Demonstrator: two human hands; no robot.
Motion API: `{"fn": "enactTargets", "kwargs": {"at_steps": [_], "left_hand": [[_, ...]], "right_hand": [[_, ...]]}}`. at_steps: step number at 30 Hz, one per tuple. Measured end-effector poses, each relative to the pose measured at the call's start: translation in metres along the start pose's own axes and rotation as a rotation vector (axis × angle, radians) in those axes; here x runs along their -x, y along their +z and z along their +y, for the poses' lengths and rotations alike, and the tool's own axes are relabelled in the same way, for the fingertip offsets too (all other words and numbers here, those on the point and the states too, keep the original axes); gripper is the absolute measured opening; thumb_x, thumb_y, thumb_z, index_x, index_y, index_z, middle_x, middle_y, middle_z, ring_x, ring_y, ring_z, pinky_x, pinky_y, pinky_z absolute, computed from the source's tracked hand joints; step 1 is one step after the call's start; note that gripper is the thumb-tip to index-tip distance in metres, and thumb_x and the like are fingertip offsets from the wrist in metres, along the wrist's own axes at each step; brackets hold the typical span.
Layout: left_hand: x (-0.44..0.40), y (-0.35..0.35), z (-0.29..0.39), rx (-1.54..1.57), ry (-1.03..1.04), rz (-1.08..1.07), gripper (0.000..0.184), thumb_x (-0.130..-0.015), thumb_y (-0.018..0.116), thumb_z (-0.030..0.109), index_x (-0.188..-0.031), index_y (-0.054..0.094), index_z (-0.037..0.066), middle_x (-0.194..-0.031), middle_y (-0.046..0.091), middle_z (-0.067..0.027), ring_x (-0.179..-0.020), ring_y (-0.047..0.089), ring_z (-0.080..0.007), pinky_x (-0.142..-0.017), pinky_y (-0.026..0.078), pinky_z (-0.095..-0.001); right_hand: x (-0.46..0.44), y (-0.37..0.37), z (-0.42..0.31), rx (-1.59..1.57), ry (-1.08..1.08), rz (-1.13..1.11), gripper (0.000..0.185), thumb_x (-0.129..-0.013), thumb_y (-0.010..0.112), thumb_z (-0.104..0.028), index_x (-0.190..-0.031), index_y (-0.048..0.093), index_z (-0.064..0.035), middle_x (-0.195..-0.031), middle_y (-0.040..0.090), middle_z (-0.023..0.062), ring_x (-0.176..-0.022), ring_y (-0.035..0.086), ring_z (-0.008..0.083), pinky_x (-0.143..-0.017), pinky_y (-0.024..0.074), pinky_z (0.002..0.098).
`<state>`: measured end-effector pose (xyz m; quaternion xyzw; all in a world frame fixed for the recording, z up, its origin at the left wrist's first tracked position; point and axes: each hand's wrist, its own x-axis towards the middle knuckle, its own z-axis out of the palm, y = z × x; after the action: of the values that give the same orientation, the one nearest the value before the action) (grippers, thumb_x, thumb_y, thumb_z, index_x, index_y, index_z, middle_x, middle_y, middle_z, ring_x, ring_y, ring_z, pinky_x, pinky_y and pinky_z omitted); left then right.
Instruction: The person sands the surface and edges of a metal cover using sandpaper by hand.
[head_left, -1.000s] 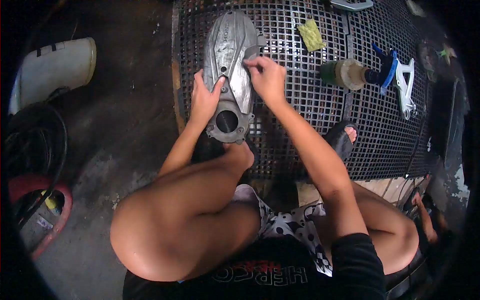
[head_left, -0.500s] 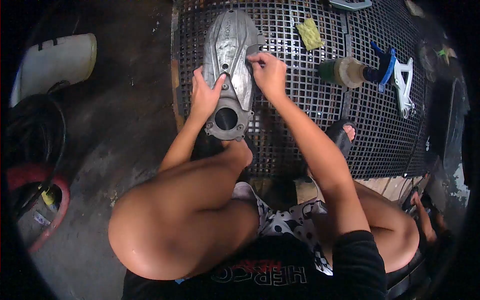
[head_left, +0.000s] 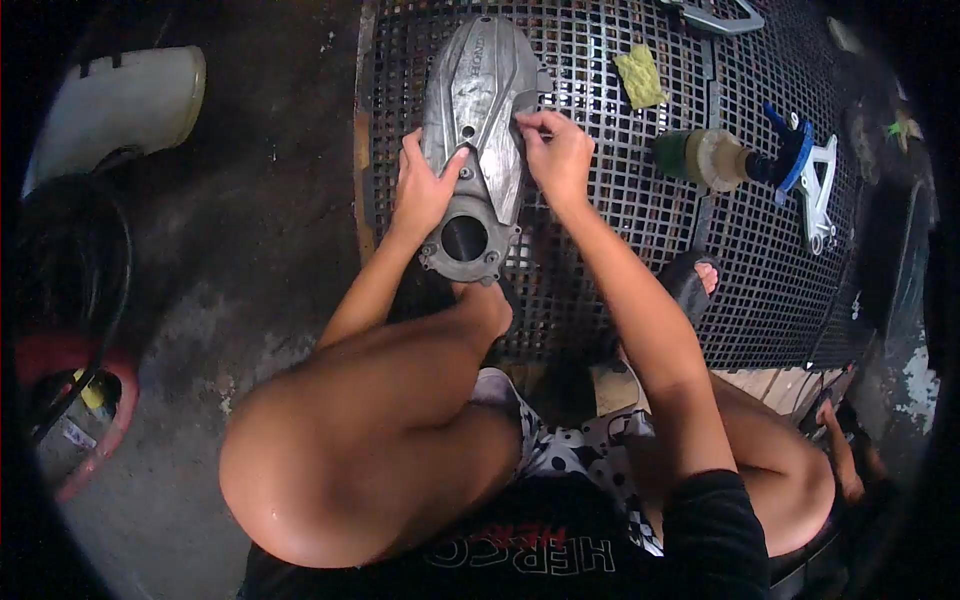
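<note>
A long grey metal engine cover [head_left: 478, 110] with raised brand lettering and a round opening at its near end is held tilted above the black grid mat. My left hand [head_left: 425, 190] grips its left edge, thumb lying on the upper face. At the right edge, beside a notch in the cover, my right hand [head_left: 556, 158] is closed in a pinch with its fingertips against the metal. Whatever those fingertips may hold is too small to make out. The cover's underside is hidden.
On the grid mat [head_left: 600, 250] are a yellow sponge [head_left: 641, 77], a spray bottle [head_left: 715, 160] lying on its side, and a silver bracket [head_left: 820, 195]. Another metal part [head_left: 725, 15] lies at the top. Left are a pale plastic container [head_left: 125, 110] and a black hose [head_left: 125, 260].
The whole view has shifted slightly, so the mat and its objects appear farther right. Both hands keep their places on the cover; the right fingertips have moved very little along its edge.
</note>
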<state>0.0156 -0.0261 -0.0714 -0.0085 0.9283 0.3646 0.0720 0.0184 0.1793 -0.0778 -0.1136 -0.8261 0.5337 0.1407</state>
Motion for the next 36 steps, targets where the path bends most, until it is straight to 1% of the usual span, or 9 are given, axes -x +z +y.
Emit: {"fn": "enactTargets", "kwargs": {"at_steps": [7,9,17,21,23,27,28,35,36], "left_hand": [[0.003,-0.004,0.008,0.013,-0.04,-0.009,0.079,-0.092,0.074,0.045,-0.141,0.037,-0.005,-0.133,0.052,-0.0383,-0.12,0.055,-0.054,-0.102,0.045,-0.0541],[0.0,-0.003,0.008,0.001,-0.018,0.017,0.079,-0.091,0.074,0.045,-0.141,0.037,-0.004,-0.133,0.052,-0.038,-0.12,0.055,-0.054,-0.102,0.045,-0.0544],[0.002,-0.001,0.007,0.01,0.007,0.016,0.079,-0.091,0.075,0.046,-0.141,0.037,-0.003,-0.132,0.052,-0.0367,-0.12,0.055,-0.0533,-0.101,0.046,-0.0543],[0.001,-0.006,0.003,0.014,0.022,0.026,0.08,-0.091,0.074,0.047,-0.141,0.038,-0.003,-0.131,0.052,-0.0368,-0.119,0.055,-0.0541,-0.101,0.046,-0.0541],[0.003,-0.001,0.003,-0.047,0.028,0.032,0.08,-0.091,0.074,0.048,-0.141,0.038,-0.003,-0.13,0.051,-0.0374,-0.118,0.055,-0.0548,-0.1,0.046,-0.0545],[0.003,0.0,0.002,-0.029,0.015,0.029,0.082,-0.09,0.075,0.048,-0.141,0.037,-0.003,-0.128,0.053,-0.0368,-0.118,0.055,-0.0552,-0.1,0.046,-0.0558],[0.003,-0.001,0.004,-0.073,0.029,0.048,0.08,-0.09,0.075,0.047,-0.141,0.037,-0.003,-0.128,0.053,-0.0368,-0.118,0.055,-0.0548,-0.099,0.047,-0.0562],[0.002,0.004,-0.001,0.041,-0.027,-0.003,0.08,-0.091,0.075,0.047,-0.14,0.037,-0.003,-0.132,0.052,-0.0377,-0.12,0.056,-0.0535,-0.101,0.046,-0.0551],[0.002,0.004,-0.001,0.024,-0.014,0.003,0.08,-0.091,0.075,0.047,-0.14,0.037,-0.003,-0.133,0.051,-0.0374,-0.12,0.056,-0.0534,-0.101,0.046,-0.0546]], "right_hand": [[-0.012,0.017,0.008,0.158,0.032,0.287,0.019,-0.078,0.07,0.001,-0.093,0.08,-0.0056,-0.091,0.075,0.0166,-0.084,0.073,0.0351,-0.08,0.0559,0.0405],[-0.012,0.026,0.01,0.127,0.357,0.285,0.017,-0.08,0.072,-0.003,-0.093,0.081,-0.0078,-0.091,0.075,0.0174,-0.08,0.072,0.0333,-0.076,0.0551,0.04],[-0.006,0.001,-0.014,0.145,-0.062,0.139,0.017,-0.08,0.07,0.001,-0.092,0.08,-0.0063,-0.088,0.074,0.016,-0.082,0.073,0.0329,-0.078,0.0556,0.0389],[-0.022,0.02,0.006,0.207,0.126,0.263,0.02,-0.077,0.069,0.002,-0.093,0.08,-0.0039,-0.092,0.075,0.017,-0.086,0.073,0.0345,-0.082,0.056,0.0407],[-0.012,0.013,0.008,0.174,-0.106,0.147,0.016,-0.084,0.072,-0.005,-0.096,0.082,-0.0087,-0.093,0.077,0.015,-0.076,0.074,0.0304,-0.075,0.0553,0.0348],[-0.014,0.005,0.007,0.225,-0.105,0.083,0.017,-0.085,0.073,-0.007,-0.099,0.082,-0.0101,-0.095,0.077,0.0132,-0.077,0.074,0.0257,-0.076,0.0566,0.0347],[-0.017,0.011,0.005,0.188,0.051,0.119,0.018,-0.084,0.073,-0.007,-0.1,0.082,-0.0108,-0.096,0.078,0.0124,-0.079,0.075,0.0245,-0.077,0.0577,0.0346],[-0.006,-0.016,-0.008,0.116,-0.133,-0.16,0.019,-0.079,0.069,0.001,-0.092,0.08,-0.0073,-0.091,0.076,0.014,-0.084,0.074,0.0327,-0.081,0.0582,0.0384],[-0.013,-0.008,0.005,0.109,-0.222,-0.076,0.021,-0.077,0.069,0.002,-0.093,0.079,-0.0072,-0.091,0.075,0.0137,-0.084,0.073,0.0334,-0.08,0.0582,0.0401]]}}
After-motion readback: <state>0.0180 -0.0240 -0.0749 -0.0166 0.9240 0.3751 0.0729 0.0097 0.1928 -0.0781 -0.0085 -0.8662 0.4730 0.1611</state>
